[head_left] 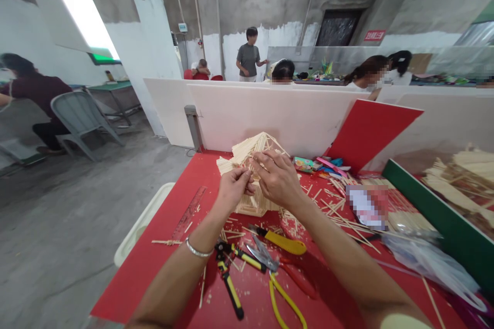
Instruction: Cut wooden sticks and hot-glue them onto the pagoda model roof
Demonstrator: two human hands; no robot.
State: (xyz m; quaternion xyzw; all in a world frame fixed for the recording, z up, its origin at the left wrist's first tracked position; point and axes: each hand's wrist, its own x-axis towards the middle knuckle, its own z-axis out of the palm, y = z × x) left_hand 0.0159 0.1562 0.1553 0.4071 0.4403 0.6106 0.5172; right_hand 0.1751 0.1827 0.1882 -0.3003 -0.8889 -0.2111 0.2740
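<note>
A small house model built of thin wooden sticks (pixel 252 164) stands on the red table (pixel 154 262). My left hand (pixel 232 187) is closed in a pinch against the model's near side, apparently on a stick; a silver bracelet circles that wrist. My right hand (pixel 276 177) curls over the model's front, its fingers pressed on the sticks next to the left hand. The near side of the model is hidden behind both hands.
Yellow-handled pliers (pixel 229 277), wire cutters (pixel 280 288), a yellow utility knife (pixel 283 243) and a red ruler (pixel 189 213) lie on the near table. Loose sticks (pixel 339 211) and a plastic bag (pixel 428 257) are at right. White partition boards (pixel 270 113) stand behind; several people work beyond.
</note>
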